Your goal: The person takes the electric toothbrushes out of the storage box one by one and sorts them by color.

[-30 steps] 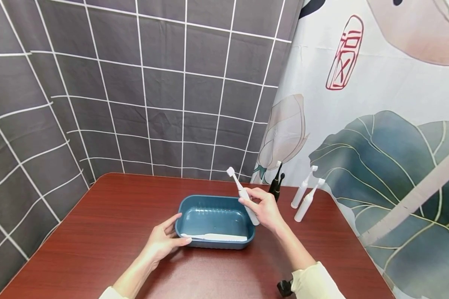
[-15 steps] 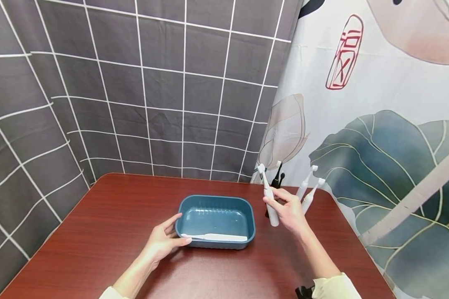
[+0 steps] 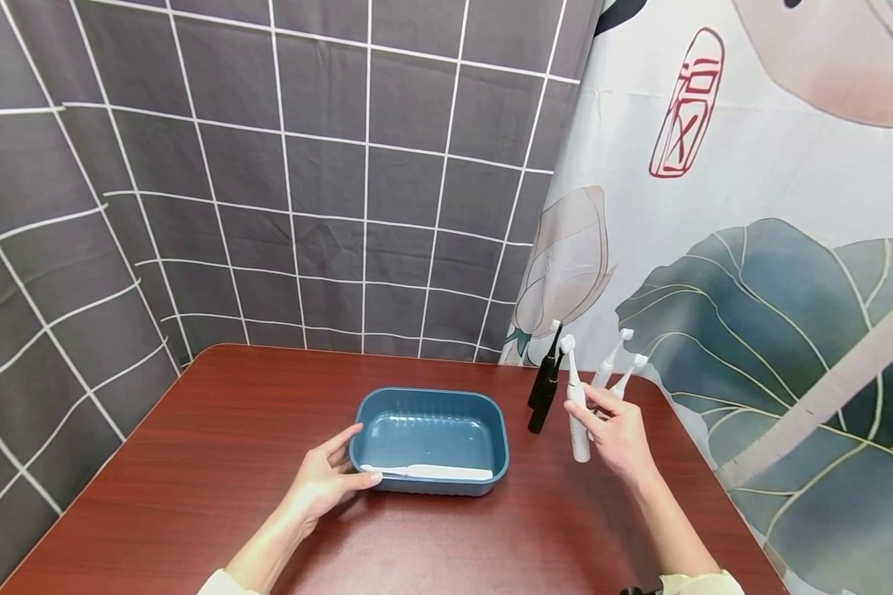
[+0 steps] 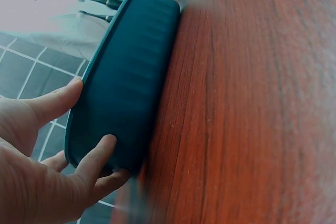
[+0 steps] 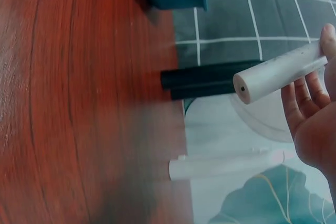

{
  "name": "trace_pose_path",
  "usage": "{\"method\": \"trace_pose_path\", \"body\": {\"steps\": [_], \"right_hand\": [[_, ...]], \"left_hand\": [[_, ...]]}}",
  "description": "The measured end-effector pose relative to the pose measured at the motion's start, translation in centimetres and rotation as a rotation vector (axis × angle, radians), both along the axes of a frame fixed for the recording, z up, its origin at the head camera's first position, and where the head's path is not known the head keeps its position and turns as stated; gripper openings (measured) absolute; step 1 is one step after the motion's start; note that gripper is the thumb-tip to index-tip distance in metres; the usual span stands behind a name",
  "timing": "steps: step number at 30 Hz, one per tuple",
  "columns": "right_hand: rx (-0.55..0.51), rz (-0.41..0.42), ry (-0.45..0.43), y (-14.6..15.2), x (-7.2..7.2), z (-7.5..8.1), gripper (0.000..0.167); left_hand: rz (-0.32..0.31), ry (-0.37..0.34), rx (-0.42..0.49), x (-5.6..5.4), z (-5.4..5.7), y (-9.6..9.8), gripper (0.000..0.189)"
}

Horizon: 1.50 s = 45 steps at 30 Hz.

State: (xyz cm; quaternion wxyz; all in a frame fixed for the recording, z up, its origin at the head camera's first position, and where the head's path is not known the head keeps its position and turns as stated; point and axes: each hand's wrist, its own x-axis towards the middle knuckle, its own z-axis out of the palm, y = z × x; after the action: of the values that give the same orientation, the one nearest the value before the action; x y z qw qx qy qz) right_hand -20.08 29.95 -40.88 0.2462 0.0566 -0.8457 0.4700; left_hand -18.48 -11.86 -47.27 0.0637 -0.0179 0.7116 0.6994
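My left hand (image 3: 320,483) holds the left end of a blue plastic basin (image 3: 427,438), thumb at the front rim and fingers round the corner. In the left wrist view, fingertips (image 4: 109,140) press the basin's outer wall (image 4: 123,77). Along the front inside the basin lies a white electric toothbrush (image 3: 446,472). My right hand (image 3: 619,436) pinches another white electric toothbrush (image 3: 577,417), brush head up, above the table at right. The right wrist view shows its round base (image 5: 243,88) off the tabletop.
Two black electric toothbrushes (image 3: 543,405) stand on the red-brown table (image 3: 253,430), left of the held one. Two white ones (image 3: 605,370) stand behind my right hand, partly hidden. A grey grid curtain (image 3: 327,190) hangs behind the table, a patterned white one (image 3: 714,273) at right.
My right hand has carried the white toothbrush from over the basin's right end rightward past the black toothbrushes. The left hand and the basin have stayed put.
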Motion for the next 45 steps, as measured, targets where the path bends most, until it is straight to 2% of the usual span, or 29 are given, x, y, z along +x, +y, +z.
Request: {"method": "trace_pose_path", "body": {"steps": [4,14,24,29,41,45], "right_hand": [[-0.01,-0.037,-0.005,1.4,0.2,-0.6,0.036],[-0.036,-0.088,0.002,3.4,1.8,-0.6,0.036],[-0.04,-0.185,-0.056,6.2,2.7,-2.4,0.043],[-0.042,-0.196,-0.058,6.9,2.8,-3.0,0.044],[-0.158,-0.188,-0.12,7.3,3.0,-3.8,0.05],[-0.154,-0.197,-0.135,7.4,2.7,-4.2,0.05]], "left_hand": [[0.001,-0.002,0.006,0.0,0.0,0.0,0.088],[0.001,-0.008,0.016,0.1,0.0,0.0,0.088],[0.001,-0.007,0.022,0.1,0.0,0.1,0.088],[0.0,-0.011,0.028,0.2,0.0,0.1,0.089],[-0.007,-0.002,0.024,0.3,0.1,-0.1,0.088],[0.004,-0.006,0.008,0.2,0.1,0.0,0.088]]}}
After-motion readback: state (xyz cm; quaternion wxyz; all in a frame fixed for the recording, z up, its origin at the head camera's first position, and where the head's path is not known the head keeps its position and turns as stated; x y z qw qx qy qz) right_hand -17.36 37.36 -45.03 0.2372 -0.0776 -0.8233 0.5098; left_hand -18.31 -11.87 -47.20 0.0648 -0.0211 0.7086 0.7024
